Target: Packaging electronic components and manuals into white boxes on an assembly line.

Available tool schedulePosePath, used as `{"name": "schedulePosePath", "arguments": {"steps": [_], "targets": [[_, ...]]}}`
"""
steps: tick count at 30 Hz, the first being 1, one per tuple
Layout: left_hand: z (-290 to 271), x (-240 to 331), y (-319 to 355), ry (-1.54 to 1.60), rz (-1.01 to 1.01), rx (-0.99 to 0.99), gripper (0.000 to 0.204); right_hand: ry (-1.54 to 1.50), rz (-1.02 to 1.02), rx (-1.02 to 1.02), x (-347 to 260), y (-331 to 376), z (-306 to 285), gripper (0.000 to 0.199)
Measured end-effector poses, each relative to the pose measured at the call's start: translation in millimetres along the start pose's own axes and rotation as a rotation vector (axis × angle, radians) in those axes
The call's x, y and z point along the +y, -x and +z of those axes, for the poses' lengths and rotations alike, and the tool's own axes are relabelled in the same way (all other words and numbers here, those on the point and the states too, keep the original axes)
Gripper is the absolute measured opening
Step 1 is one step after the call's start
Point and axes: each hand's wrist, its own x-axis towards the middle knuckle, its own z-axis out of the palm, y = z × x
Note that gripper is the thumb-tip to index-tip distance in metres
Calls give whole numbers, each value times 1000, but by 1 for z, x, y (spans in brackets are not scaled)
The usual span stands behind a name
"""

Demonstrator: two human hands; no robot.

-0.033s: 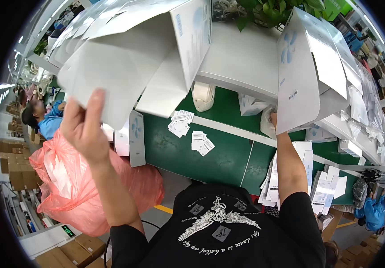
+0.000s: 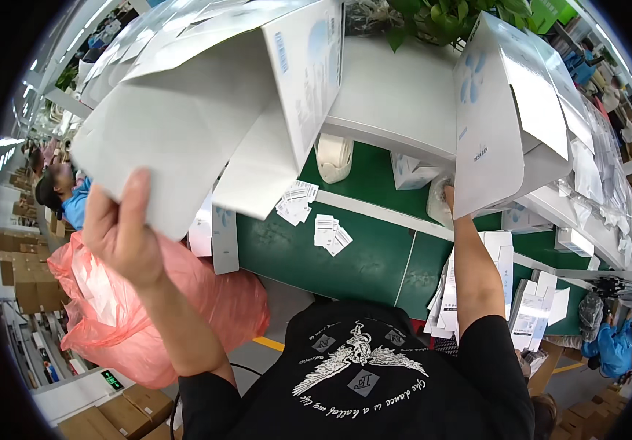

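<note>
1. Left hand (image 2: 121, 235), raised, pinches a flap of the open white carton (image 2: 206, 110).
2. Right hand (image 2: 449, 196) is mostly hidden behind a second white carton (image 2: 503, 117); its grip cannot be told.
3. Both cartons are above the green bench (image 2: 330, 257), with paper slips (image 2: 330, 233) below.

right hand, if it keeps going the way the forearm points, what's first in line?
The right hand already reaches up under the open white carton, beside a plastic-wrapped item. Straight on, it would probably meet the carton's inside or lower edge first; the fisheye leaves depth unclear, and the fingers are hidden.
</note>
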Motion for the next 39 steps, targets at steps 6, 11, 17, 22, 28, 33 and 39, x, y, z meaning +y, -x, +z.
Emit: {"name": "schedulePosePath", "arguments": {"steps": [6, 11, 17, 22, 28, 33, 39], "targets": [[-62, 93, 46, 57, -196, 182, 34, -14, 73, 54, -52, 59, -55, 74], [2, 40, 71, 80, -721, -654, 29, 22, 84, 120, -54, 102, -98, 90], [107, -65, 211, 368, -1282, -955, 27, -268, -98, 449, -69, 163, -164, 84], [123, -46, 271, 420, -1493, -1049, 31, -565, -29, 515, -72, 244, -251, 86], [127, -57, 285, 465, -1612, -1124, 35, -658, -216, 386, -90, 361, -288, 89], [134, -62, 276, 519, -1572, -1198, 37, -216, -435, -95, -112, 361, -273, 87], [134, -77, 273, 554, -1529, -1071, 43, 50, -372, -387, -164, 317, -250, 82]]}}
